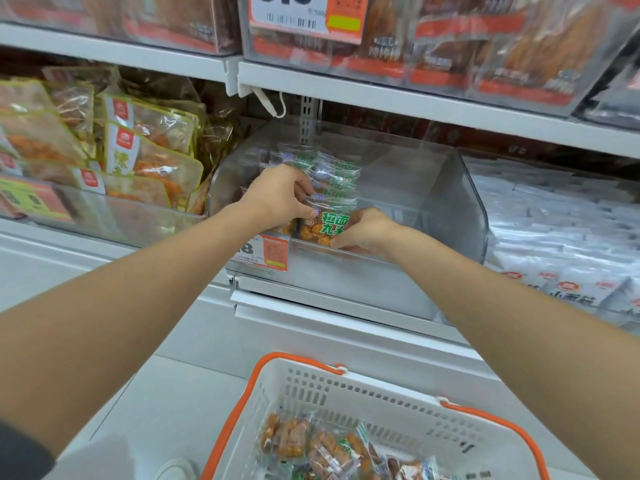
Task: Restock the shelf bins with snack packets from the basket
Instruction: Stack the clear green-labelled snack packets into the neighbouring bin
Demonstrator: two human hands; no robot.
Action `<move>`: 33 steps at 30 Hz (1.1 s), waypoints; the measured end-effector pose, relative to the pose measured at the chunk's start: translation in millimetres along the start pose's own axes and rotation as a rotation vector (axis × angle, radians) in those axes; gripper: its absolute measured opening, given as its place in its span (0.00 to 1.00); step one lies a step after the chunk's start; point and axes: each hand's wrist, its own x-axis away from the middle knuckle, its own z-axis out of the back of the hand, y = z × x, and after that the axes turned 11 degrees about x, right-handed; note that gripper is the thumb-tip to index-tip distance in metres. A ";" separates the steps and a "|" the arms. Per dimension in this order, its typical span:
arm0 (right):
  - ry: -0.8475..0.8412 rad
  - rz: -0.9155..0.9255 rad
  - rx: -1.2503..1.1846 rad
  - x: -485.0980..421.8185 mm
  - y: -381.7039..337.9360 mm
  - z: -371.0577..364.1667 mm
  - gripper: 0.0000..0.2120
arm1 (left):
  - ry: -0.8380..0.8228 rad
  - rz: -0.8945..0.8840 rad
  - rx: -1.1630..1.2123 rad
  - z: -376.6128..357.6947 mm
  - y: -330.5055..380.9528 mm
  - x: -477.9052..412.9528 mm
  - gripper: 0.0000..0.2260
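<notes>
Straight ahead, both bare arms stretched into a clear plastic shelf bin (450, 202), left hand (277, 195) fingers curled over an upright stack of clear green-lettered snack packets (334, 187) at the bin's front left, right hand (363, 232) pinching the front packet's lower corner, white orange-handled basket (363, 396) below, loose packets (329, 448) inside.

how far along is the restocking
Partly done. A row of packets already stands in the clear bin, which has bare room on its right. In hand: the left hand and right hand grip that row. Left to do: loose packets lie in the basket.
</notes>
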 end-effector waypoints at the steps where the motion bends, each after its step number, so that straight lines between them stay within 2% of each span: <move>1: -0.017 -0.001 0.029 2.2 0.2 1.0 0.27 | 0.000 0.001 -0.008 0.4 0.1 0.3 0.16; 4: -0.062 -0.005 0.061 10.2 2.1 5.8 0.22 | 0.004 0.016 -0.037 3.3 2.7 2.7 0.17; 7: -0.025 -0.003 0.100 22.5 2.3 14.8 0.19 | 0.062 0.027 -0.064 5.8 8.7 9.5 0.19; 9: 0.094 0.059 0.109 32.2 6.4 20.2 0.15 | 0.158 0.007 -0.090 5.1 16.7 19.9 0.13; 11: 0.323 0.191 0.073 47.3 12.5 23.2 0.10 | 0.242 -0.034 -0.069 1.3 29.0 35.3 0.03; 14: 0.524 0.423 -0.024 83.2 22.6 20.7 0.09 | 0.223 -0.081 0.070 -11.7 57.8 67.5 0.06; 17: 0.528 0.525 -0.011 118.7 40.0 10.8 0.09 | 0.141 -0.073 0.148 -30.8 77.4 103.2 0.10; 22: 0.301 0.394 0.128 152.7 101.1 -24.1 0.05 | -0.060 0.199 0.215 -84.9 69.3 159.4 0.10; 25: 0.054 0.240 0.251 156.5 146.3 -54.5 0.03 | -0.346 0.358 0.123 -118.0 51.4 184.3 0.09; 27: -0.117 0.159 0.284 154.5 180.2 -79.2 0.07 | -0.509 0.420 0.114 -139.1 34.0 194.5 0.05; 30: -0.310 0.061 0.316 149.2 229.0 -117.2 0.10 | -0.595 0.477 0.087 -158.1 15.0 209.3 0.03; 33: -0.394 0.007 0.434 139.4 268.3 -148.7 0.14 | -0.638 0.514 0.062 -172.0 5.5 216.3 0.05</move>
